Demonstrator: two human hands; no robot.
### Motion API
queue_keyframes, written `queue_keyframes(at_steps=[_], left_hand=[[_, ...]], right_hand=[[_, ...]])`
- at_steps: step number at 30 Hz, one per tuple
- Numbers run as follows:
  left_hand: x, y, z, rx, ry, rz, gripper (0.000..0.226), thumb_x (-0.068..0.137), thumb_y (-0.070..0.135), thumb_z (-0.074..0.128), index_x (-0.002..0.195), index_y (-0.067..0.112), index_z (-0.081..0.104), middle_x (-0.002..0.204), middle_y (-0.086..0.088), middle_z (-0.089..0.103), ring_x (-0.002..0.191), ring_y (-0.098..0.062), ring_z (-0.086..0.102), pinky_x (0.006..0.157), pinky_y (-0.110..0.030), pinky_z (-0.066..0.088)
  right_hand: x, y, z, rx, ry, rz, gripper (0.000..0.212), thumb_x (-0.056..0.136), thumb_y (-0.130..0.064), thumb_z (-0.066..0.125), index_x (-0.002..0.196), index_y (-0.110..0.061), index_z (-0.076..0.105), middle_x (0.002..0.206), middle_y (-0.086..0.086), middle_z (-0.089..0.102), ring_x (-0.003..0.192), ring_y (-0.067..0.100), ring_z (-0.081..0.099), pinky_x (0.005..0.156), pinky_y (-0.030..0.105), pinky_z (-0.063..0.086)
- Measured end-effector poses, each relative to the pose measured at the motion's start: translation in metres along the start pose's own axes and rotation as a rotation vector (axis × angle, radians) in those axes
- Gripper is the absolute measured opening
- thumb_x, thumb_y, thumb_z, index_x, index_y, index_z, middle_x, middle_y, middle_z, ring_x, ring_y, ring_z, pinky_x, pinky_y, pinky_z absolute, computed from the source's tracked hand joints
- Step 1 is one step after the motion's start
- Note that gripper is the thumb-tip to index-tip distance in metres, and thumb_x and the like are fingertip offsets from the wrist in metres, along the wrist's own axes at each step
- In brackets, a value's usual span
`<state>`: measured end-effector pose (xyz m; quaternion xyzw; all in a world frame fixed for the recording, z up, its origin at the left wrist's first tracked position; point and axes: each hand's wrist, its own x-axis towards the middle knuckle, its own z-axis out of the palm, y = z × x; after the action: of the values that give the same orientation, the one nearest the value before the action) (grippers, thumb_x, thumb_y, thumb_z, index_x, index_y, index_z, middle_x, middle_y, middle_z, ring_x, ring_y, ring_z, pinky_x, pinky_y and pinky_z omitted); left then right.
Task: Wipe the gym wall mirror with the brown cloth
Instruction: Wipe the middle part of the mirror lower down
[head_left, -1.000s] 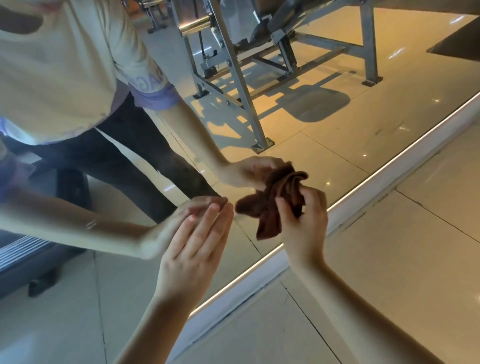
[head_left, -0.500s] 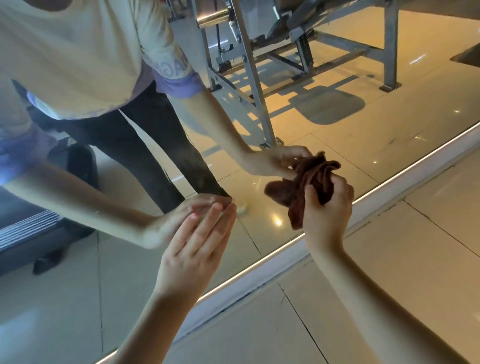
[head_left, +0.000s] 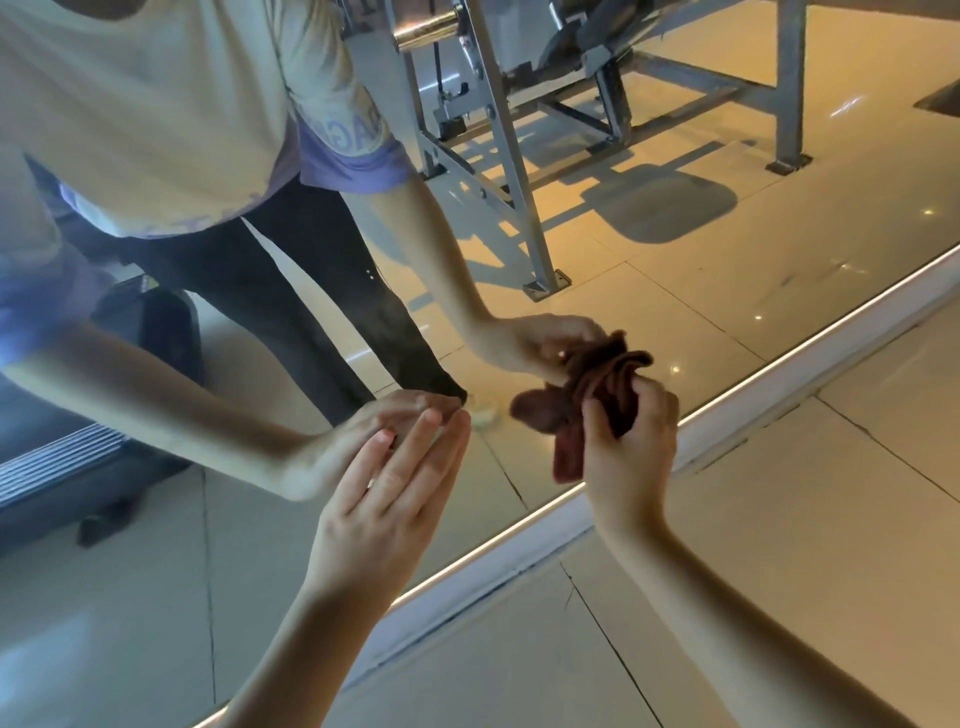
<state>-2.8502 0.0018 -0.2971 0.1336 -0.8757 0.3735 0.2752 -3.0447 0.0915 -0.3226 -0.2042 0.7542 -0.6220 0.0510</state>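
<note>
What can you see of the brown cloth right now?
The brown cloth is a dark reddish-brown, soft-looking rag crumpled into folds. The right hand grips its bunched middle, and one flap hangs below. It is held low against the mirror, where it appears to meet its own reflection.

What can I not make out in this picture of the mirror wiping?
1. Head view: part of the cloth is hidden inside the right hand.
2. The mirror is cut off by the upper frame edge.
3. The fingertips of the left hand are blurred; contact with the glass is unclear.
</note>
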Motion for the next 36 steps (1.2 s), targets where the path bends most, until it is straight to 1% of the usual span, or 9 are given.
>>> queue_keyframes(at_steps=[4,10,13,16,21,24,29,34,36], left_hand=[[0.011,0.002,0.004,0.005,0.028,0.026,0.045,0.098,0.009,0.044,0.143,0.007,0.049,0.149,-0.002,0.042,0.143,-0.021,0.027,0.119,-0.037,0.020],[0.019,0.006,0.004,0.002,0.011,0.022,0.043,0.102,0.010,0.041,0.145,0.007,0.045,0.149,-0.003,0.041,0.143,-0.022,0.026,0.119,-0.038,0.019],[0.022,0.007,0.007,0.015,0.016,0.023,0.046,0.098,0.013,0.049,0.144,0.008,0.047,0.149,-0.002,0.041,0.143,-0.021,0.026,0.120,-0.037,0.019],[0.034,0.011,0.010,0.019,0.027,0.040,0.051,0.093,0.016,0.057,0.143,0.009,0.049,0.150,-0.001,0.040,0.144,-0.020,0.026,0.120,-0.036,0.018],[0.049,0.019,0.013,0.005,0.040,0.030,0.051,0.095,0.012,0.053,0.145,0.007,0.044,0.149,-0.003,0.041,0.143,-0.021,0.026,0.120,-0.037,0.018],[0.049,0.020,0.015,-0.012,0.037,0.019,0.054,0.095,0.013,0.055,0.147,0.006,0.041,0.149,-0.003,0.042,0.142,-0.021,0.027,0.120,-0.038,0.018],[0.058,0.026,0.019,-0.012,0.027,0.044,0.044,0.099,0.010,0.044,0.143,0.006,0.046,0.148,-0.002,0.042,0.143,-0.021,0.026,0.120,-0.037,0.018],[0.073,0.034,0.021,-0.021,0.015,0.039,0.041,0.103,0.003,0.033,0.142,0.005,0.045,0.148,-0.005,0.040,0.143,-0.023,0.023,0.119,-0.038,0.016],[0.073,0.035,0.023,-0.025,0.023,0.032,0.040,0.103,0.003,0.033,0.142,0.006,0.045,0.148,-0.005,0.040,0.143,-0.023,0.023,0.120,-0.038,0.016]], right_hand=[[-0.017,-0.003,-0.002,-0.014,-0.175,-0.327,0.026,0.081,-0.001,0.073,0.104,-0.003,0.060,0.110,-0.001,0.048,0.094,0.001,0.050,0.083,0.003,0.040],[0.034,0.005,-0.014,0.027,0.051,0.089,0.028,0.091,-0.006,0.065,0.118,-0.005,0.059,0.121,0.011,0.054,0.095,-0.002,0.049,0.073,-0.002,0.037],[0.011,-0.002,-0.010,0.014,-0.013,-0.058,0.025,0.087,0.002,0.067,0.108,-0.008,0.059,0.113,0.005,0.050,0.093,-0.015,0.048,0.078,-0.004,0.034],[-0.013,0.000,-0.007,0.007,-0.159,-0.272,0.027,0.080,-0.003,0.071,0.105,-0.006,0.061,0.111,0.000,0.050,0.100,0.002,0.052,0.086,0.008,0.042],[0.039,0.000,-0.019,0.073,0.061,-0.033,0.026,0.086,-0.001,0.071,0.109,-0.005,0.062,0.112,0.008,0.053,0.092,-0.015,0.048,0.084,0.011,0.044],[0.045,0.001,-0.024,0.026,0.060,-0.031,0.025,0.087,0.000,0.068,0.111,-0.002,0.061,0.114,0.010,0.052,0.091,-0.019,0.047,0.078,-0.001,0.037],[0.033,0.003,-0.032,-0.085,-0.208,-0.339,0.033,0.076,0.008,0.075,0.100,-0.006,0.060,0.107,0.004,0.051,0.094,0.011,0.052,0.084,0.012,0.042],[0.095,-0.010,-0.048,-0.023,0.123,-0.104,0.028,0.085,0.004,0.067,0.112,0.000,0.063,0.114,0.009,0.052,0.086,-0.006,0.044,0.082,-0.002,0.033],[0.087,-0.010,-0.047,-0.037,0.071,-0.147,0.029,0.084,0.005,0.067,0.112,-0.001,0.062,0.114,0.006,0.050,0.099,0.009,0.051,0.084,0.003,0.035]])
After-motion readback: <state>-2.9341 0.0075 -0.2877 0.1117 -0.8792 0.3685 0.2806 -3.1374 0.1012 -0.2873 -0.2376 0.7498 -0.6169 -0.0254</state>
